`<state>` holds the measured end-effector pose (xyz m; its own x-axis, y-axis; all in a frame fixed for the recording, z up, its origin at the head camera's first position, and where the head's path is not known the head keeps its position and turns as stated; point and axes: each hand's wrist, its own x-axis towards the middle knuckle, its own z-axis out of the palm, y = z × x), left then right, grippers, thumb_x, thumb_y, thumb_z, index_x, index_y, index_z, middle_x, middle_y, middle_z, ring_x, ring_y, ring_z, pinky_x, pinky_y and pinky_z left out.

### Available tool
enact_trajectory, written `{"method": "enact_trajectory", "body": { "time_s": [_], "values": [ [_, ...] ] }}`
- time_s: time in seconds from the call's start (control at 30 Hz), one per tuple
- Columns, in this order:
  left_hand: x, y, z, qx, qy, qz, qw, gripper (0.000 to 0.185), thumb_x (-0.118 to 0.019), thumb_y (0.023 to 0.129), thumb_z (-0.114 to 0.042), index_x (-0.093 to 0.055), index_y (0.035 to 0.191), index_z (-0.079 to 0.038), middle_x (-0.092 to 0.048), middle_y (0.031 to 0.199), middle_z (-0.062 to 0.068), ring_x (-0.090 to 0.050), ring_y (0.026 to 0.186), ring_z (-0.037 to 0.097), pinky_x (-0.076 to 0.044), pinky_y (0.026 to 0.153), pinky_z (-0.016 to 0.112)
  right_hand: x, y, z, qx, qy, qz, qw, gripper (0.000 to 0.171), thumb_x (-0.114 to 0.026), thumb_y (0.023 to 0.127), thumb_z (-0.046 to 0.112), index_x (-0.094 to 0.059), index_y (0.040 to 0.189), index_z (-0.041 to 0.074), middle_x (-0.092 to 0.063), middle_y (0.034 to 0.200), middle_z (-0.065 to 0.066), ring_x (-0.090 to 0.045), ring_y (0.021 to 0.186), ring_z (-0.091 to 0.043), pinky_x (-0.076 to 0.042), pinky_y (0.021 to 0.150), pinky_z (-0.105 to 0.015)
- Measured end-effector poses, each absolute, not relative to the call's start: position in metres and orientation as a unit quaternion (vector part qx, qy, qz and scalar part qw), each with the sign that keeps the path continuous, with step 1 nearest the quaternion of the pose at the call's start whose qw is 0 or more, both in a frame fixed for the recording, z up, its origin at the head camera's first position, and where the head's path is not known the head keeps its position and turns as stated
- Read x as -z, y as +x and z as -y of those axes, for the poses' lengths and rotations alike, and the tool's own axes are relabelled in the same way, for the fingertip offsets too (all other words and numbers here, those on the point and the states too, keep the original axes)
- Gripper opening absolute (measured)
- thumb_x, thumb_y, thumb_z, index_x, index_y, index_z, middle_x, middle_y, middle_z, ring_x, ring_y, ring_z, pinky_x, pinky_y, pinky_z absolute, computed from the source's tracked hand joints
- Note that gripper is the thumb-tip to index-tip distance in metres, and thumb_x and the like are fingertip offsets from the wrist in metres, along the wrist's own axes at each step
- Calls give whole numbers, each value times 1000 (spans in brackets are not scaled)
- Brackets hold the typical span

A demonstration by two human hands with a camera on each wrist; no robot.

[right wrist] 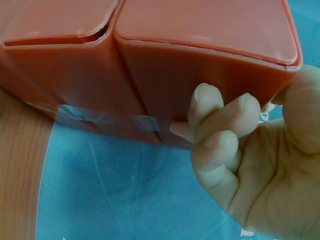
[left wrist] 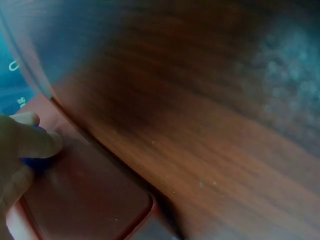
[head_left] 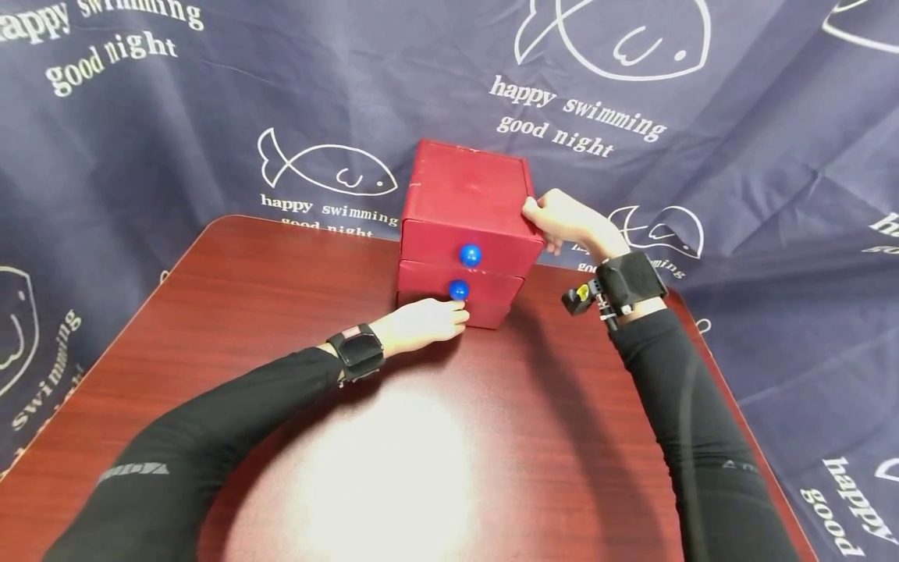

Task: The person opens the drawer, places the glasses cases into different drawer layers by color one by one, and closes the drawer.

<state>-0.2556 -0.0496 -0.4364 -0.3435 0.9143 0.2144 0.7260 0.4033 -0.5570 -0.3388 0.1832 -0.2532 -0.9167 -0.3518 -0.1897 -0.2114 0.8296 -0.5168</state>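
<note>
A red plastic drawer cabinet (head_left: 470, 183) stands on the table with its drawers stacked and facing me. Round blue knobs mark the top drawer (head_left: 438, 240) and the middle drawer (head_left: 428, 275). Low at the front, my left hand (head_left: 424, 321) pinches another blue knob (left wrist: 37, 164) on the bottom drawer (left wrist: 95, 187); its fingers mostly cover that knob. My right hand (head_left: 572, 218) grips the cabinet's upper right side, thumb on the top edge and fingers bent against the side wall. In the right wrist view the drawer fronts sit nearly flush, with a narrow gap at one edge.
The reddish-brown wooden table (head_left: 295, 281) extends around the cabinet, with a bright glare patch in front. A dark blue curtain (head_left: 309, 70) with white fish drawings and lettering hangs close behind. Clear tape (right wrist: 75, 112) runs along the cabinet's side.
</note>
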Motion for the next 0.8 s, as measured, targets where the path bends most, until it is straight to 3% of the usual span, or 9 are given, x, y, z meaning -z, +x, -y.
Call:
{"method": "enact_trajectory", "body": {
  "time_s": [0.43, 0.8],
  "values": [
    [439, -253, 50, -183, -518, 794, 260, 23, -75, 92, -13, -72, 113, -20, -70, 117, -5, -62, 112, 13, -57, 89, 20, 256, -338, -185, 256, -146, -945, 143, 45, -36, 101, 28, -53, 68, 3, -52, 44, 1, -55, 40, -12, -50, 47, -24],
    [433, -248, 43, -134, -511, 805, 270, 5, -73, 91, -11, -72, 93, -15, -69, 98, -2, -62, 98, 16, -55, 75, 22, 253, -339, -183, 268, -141, -941, 152, 48, -33, 103, 27, -52, 64, 5, -54, 44, 1, -57, 40, -12, -51, 44, -24]
  ]
}}
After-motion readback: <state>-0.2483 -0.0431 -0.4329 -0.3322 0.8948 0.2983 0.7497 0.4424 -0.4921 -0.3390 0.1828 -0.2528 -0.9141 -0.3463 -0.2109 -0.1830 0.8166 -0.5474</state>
